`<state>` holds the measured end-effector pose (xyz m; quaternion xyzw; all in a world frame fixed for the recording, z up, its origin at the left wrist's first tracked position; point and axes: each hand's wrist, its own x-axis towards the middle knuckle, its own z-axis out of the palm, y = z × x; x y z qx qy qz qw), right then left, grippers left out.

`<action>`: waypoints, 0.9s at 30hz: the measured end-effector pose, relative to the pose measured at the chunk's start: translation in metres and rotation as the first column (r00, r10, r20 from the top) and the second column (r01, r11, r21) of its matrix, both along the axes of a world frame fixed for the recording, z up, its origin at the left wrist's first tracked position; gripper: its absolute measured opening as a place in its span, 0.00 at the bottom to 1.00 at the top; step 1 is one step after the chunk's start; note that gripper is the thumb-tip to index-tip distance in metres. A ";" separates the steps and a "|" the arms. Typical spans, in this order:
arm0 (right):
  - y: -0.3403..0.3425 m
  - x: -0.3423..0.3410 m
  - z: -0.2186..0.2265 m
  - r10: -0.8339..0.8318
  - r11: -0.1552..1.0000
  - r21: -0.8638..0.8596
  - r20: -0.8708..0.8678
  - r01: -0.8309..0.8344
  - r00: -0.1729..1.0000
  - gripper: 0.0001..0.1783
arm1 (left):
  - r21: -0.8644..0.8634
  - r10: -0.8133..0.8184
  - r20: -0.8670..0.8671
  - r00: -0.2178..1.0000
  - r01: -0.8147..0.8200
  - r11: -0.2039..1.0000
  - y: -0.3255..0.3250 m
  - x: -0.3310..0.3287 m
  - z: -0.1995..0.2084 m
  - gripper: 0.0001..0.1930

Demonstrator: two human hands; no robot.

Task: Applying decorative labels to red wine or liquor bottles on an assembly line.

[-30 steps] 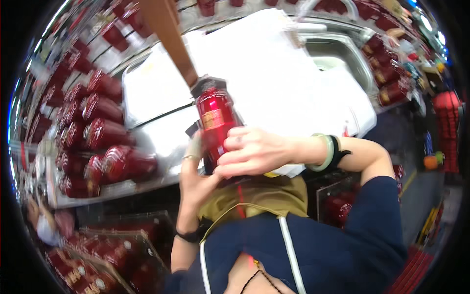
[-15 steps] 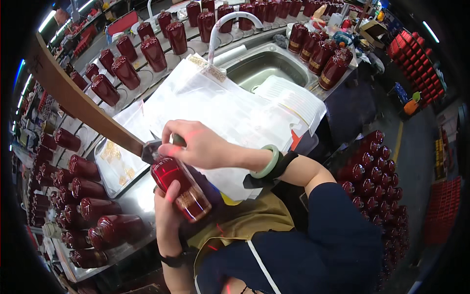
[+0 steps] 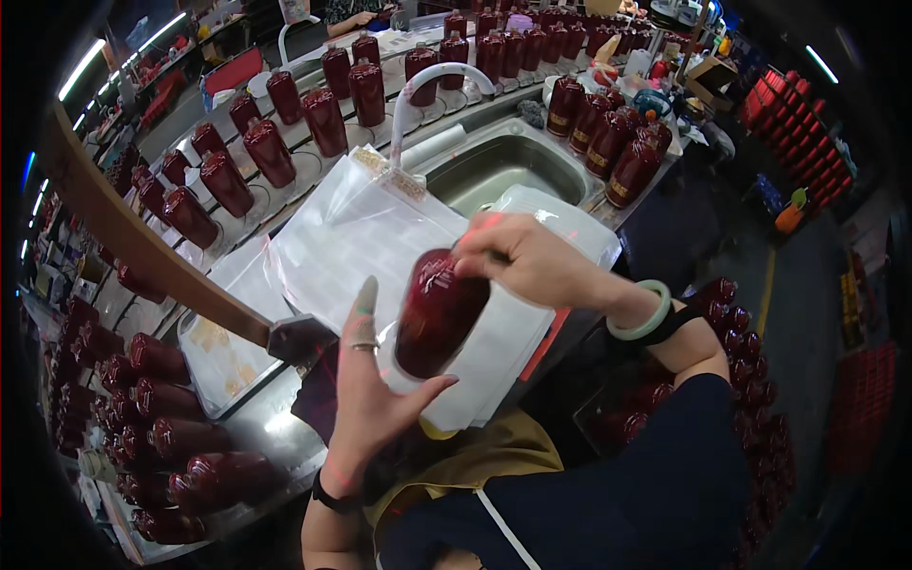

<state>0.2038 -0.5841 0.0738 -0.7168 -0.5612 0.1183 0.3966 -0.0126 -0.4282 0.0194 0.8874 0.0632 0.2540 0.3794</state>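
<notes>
A glossy dark-red bottle (image 3: 438, 313) hangs tilted over white sheets (image 3: 332, 228), its neck end toward the upper right. My right hand (image 3: 518, 255) is closed on that neck, with the fingers hiding the bottle's top. Just left of the bottle's lower end, my left hand (image 3: 370, 385) is open, its thumb and fingers spread around the space beside the base; it looks apart from the glass. A wooden arm with a dark block (image 3: 302, 339) at its end reaches in from the left, close to my left hand.
Behind the sheets lies a steel sink (image 3: 518, 176) with a white curved tap (image 3: 404, 104). A tray (image 3: 223, 366) with gold pieces lies left. Red bottles (image 3: 176, 380) stand along the left, a conveyor and the sink's right. Another person's hand (image 3: 353, 23) shows at the far top.
The bottle has moved right and away from the wooden arm's block, carried by my right hand. My left hand has let go of it and spread its fingers.
</notes>
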 end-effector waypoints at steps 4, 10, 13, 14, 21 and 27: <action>-0.008 0.102 -0.011 -0.292 0.955 0.114 0.169 0.276 0.941 0.08 | -0.134 0.212 0.074 0.974 -0.201 0.970 0.026 -0.024 -0.005 0.40; -0.008 0.277 -0.049 -0.701 0.689 0.237 0.457 0.684 0.548 0.11 | 0.074 0.433 0.028 0.901 -0.434 0.898 0.061 -0.068 -0.018 0.24; 0.019 0.345 -0.063 -0.762 0.591 0.212 0.465 0.778 0.451 0.13 | -0.057 0.492 0.072 0.868 -0.489 0.870 0.070 -0.081 -0.035 0.21; 0.027 0.361 -0.065 -0.783 0.555 0.198 0.452 0.808 0.427 0.14 | -0.051 0.522 0.070 0.850 -0.519 0.853 0.071 -0.083 -0.037 0.18; 0.072 0.448 -0.092 -0.837 0.434 0.203 0.451 0.878 0.309 0.16 | -0.035 0.540 0.114 0.834 -0.540 0.841 0.082 -0.074 -0.061 0.15; 0.100 0.489 -0.103 -0.837 0.346 0.205 0.508 0.916 0.203 0.17 | 0.199 0.576 0.078 0.813 -0.579 0.791 0.086 -0.044 -0.037 0.12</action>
